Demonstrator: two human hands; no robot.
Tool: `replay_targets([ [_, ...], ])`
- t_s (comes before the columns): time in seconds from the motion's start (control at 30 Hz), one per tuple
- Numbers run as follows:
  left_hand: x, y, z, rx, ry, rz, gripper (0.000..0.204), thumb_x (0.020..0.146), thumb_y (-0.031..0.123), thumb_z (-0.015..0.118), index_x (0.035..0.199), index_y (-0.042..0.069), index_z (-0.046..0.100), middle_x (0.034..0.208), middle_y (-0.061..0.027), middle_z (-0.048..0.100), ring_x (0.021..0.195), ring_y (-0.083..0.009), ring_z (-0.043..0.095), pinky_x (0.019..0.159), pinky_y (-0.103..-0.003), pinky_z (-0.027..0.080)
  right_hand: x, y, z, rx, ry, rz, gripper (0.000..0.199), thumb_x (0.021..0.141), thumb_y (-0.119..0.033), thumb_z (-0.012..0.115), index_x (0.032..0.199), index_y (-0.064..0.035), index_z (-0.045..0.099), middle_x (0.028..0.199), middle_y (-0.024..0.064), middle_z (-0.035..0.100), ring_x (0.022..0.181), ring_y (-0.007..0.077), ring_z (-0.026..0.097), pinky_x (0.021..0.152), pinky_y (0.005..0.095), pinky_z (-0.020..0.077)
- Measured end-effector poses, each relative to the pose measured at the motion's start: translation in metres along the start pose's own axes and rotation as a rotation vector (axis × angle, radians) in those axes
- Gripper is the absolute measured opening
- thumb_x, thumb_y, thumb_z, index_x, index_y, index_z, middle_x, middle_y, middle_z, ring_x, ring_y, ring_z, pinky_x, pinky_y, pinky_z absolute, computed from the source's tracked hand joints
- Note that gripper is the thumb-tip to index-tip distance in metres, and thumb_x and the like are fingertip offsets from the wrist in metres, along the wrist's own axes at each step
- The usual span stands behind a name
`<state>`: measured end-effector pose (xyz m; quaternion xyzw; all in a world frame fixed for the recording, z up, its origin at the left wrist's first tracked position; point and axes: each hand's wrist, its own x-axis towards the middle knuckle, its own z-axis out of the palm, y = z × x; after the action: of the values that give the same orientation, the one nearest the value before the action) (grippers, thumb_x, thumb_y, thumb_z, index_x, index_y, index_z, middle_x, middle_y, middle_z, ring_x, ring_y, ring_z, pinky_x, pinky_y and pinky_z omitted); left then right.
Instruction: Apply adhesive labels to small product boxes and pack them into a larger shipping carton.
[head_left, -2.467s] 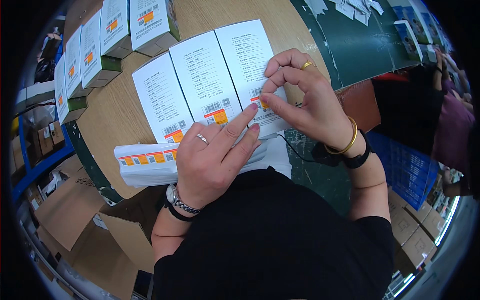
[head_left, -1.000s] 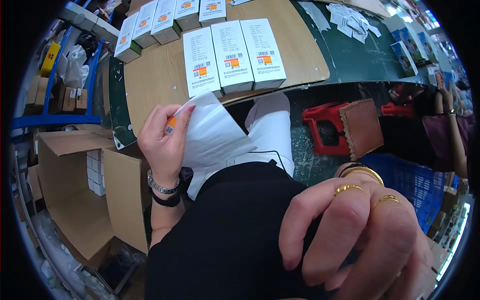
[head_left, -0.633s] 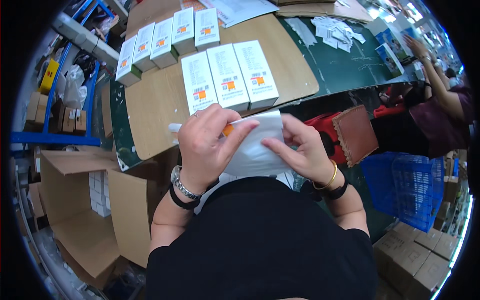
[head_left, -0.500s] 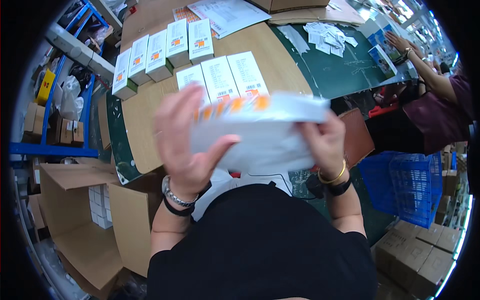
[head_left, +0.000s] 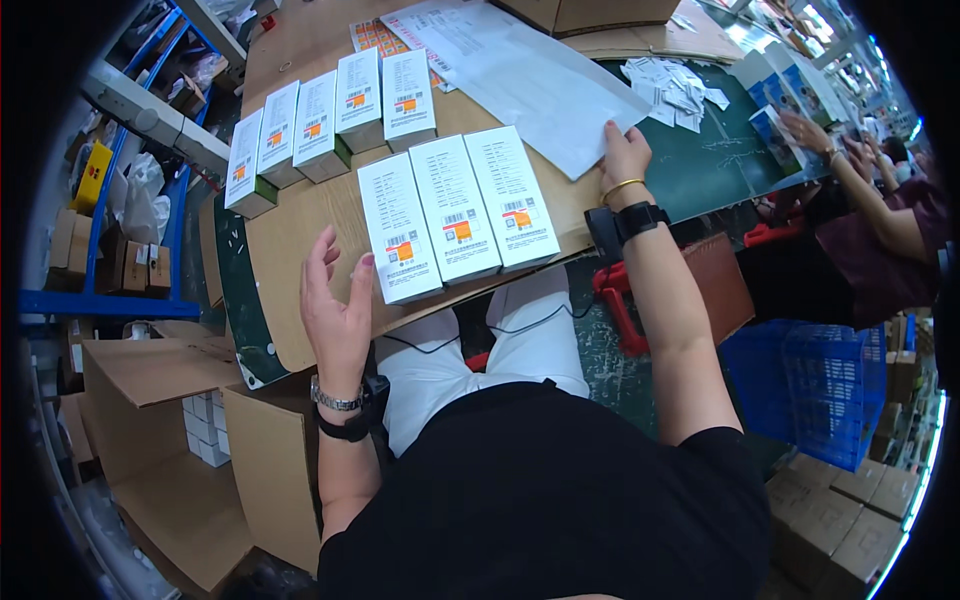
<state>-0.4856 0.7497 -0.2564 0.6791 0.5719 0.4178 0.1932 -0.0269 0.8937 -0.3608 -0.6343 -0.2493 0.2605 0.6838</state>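
My left hand [head_left: 338, 318] hovers open at the table's near edge, fingers apart, just left of three white boxes. Those boxes [head_left: 458, 222] lie side by side, each with an orange sticker, a barcode and small print on its upper face. My right hand [head_left: 626, 160] is closed on the right-hand edge of a large white sheet [head_left: 530, 75], which lies slantwise across the far part of the table. Under the sheet's left side, part of an orange sticker sheet [head_left: 378, 38] shows. Several more white boxes [head_left: 318, 125] with orange stickers stand in a slanting row farther left.
Small paper slips [head_left: 672, 92] are heaped on the green tabletop [head_left: 705, 150]. A co-worker's hands [head_left: 805, 130] are busy with blue-and-white boxes at far right. An open carton [head_left: 265, 450] holding small white boxes stands at lower left. A blue crate [head_left: 810, 385] is at right.
The white sheet with orange stickers, held up before me in both hands, has gone down onto the far table. My left hand has let go; my right hand has moved forward with the sheet.
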Motion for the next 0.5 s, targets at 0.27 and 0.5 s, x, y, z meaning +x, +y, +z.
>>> replay_targets([
  [0.27, 0.033, -0.025, 0.025, -0.309, -0.168, -0.289, 0.065, 0.105, 0.027, 0.077, 0.156, -0.003, 0.05, 0.145, -0.0254, 0.067, 0.123, -0.0279, 0.071, 0.102, -0.04, 0.058, -0.132, -0.075, -0.004, -0.748, -0.314, -0.488, 0.063, 0.098, -0.028, 0.083, 0.146, 0.006, 0.06, 0.123, 0.0208, 0.072, 0.11, 0.028, 0.07, 0.096, 0.0379, 0.0564],
  [0.5, 0.008, -0.001, 0.027, -0.428, -0.237, -0.184, 0.081, 0.097, 0.021, 0.087, 0.162, 0.0, 0.043, 0.145, -0.0228, 0.067, 0.125, -0.0266, 0.071, 0.104, -0.039, 0.059, -0.216, -0.093, -0.012, -0.426, -0.817, -0.33, 0.062, 0.097, -0.02, 0.084, 0.149, 0.003, 0.06, 0.145, 0.0209, 0.065, 0.132, 0.0266, 0.064, 0.105, 0.0372, 0.0541],
])
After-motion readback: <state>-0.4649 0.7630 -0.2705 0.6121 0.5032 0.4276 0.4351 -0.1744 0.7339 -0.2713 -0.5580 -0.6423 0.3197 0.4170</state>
